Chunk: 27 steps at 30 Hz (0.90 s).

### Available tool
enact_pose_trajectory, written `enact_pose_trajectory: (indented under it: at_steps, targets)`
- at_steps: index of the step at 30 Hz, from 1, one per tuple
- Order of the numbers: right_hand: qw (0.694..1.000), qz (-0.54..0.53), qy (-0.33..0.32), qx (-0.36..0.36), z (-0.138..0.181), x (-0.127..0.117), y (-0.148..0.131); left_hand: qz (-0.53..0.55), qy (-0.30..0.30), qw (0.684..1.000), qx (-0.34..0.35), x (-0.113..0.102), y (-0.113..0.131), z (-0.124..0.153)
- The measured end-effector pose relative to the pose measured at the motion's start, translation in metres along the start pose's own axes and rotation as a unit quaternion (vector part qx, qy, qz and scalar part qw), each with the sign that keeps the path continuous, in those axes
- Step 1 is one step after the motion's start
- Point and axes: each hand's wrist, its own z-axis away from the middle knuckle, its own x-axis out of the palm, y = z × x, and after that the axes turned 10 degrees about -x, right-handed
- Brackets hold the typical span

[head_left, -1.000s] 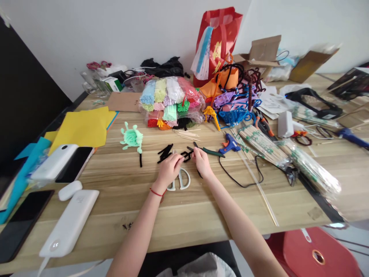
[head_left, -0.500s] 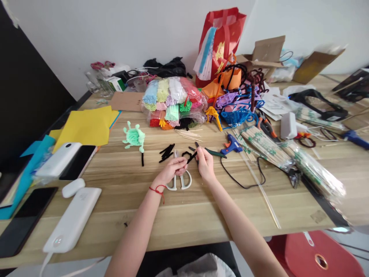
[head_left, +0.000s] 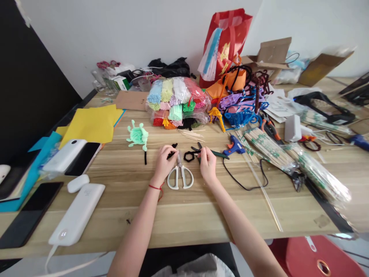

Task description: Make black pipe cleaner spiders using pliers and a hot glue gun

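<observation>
Both pinching | left hand [head_left: 163, 163] black stems [head_left: 173, 151] | right hand [head_left: 208, 165] black loop [head_left: 189, 156] | scissors [head_left: 180, 177] between

You get bright, even, diffuse light over the wooden table [head_left: 178, 215]; where it comes from cannot be told. The white wall [head_left: 115, 30] is close to washed out. Your left hand [head_left: 163, 163] and right hand [head_left: 208, 166] cast only faint, soft shadows. The middle is sharp, down to the black pipe cleaner loop [head_left: 188, 156]. At the right edge the bamboo skewer bundles [head_left: 317, 173] smear, and the wide lens bows the table's near edge.
</observation>
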Motion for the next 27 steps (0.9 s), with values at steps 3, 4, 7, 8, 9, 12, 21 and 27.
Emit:
enact_pose_trajectory:
  at_steps: [3, 4, 7, 8, 9, 12, 21, 27]
  targets:
    - [0.999, -0.009, 0.005, 0.034, -0.002, 0.002, 0.006, -0.179, 0.055, 0.982, 0.023, -0.001, -0.015, -0.003]
    - [0.998, -0.016, 0.001, 0.054, -0.003, 0.002, 0.009, -0.220, 0.050, 0.974, 0.015, -0.001, -0.018, -0.003]
    - [0.993, -0.047, -0.016, 0.111, -0.003, 0.005, 0.015, -0.313, 0.026, 0.949, -0.023, 0.002, -0.018, 0.000]
    - [0.991, -0.055, -0.020, 0.123, -0.003, 0.006, 0.017, -0.333, 0.018, 0.942, -0.031, 0.003, -0.016, 0.000]
    - [0.989, -0.060, -0.023, 0.130, -0.003, 0.006, 0.018, -0.347, 0.012, 0.937, -0.035, 0.004, -0.015, 0.001]
    - [0.987, -0.072, -0.029, 0.139, -0.002, 0.008, 0.019, -0.353, 0.012, 0.935, -0.038, 0.006, -0.014, 0.001]
    - [0.978, -0.137, -0.038, 0.150, -0.001, 0.010, 0.022, -0.144, 0.050, 0.987, -0.055, 0.008, -0.028, -0.004]
    - [0.970, -0.159, -0.047, 0.180, 0.000, 0.011, 0.020, 0.006, 0.116, 0.985, -0.129, 0.006, -0.024, -0.006]
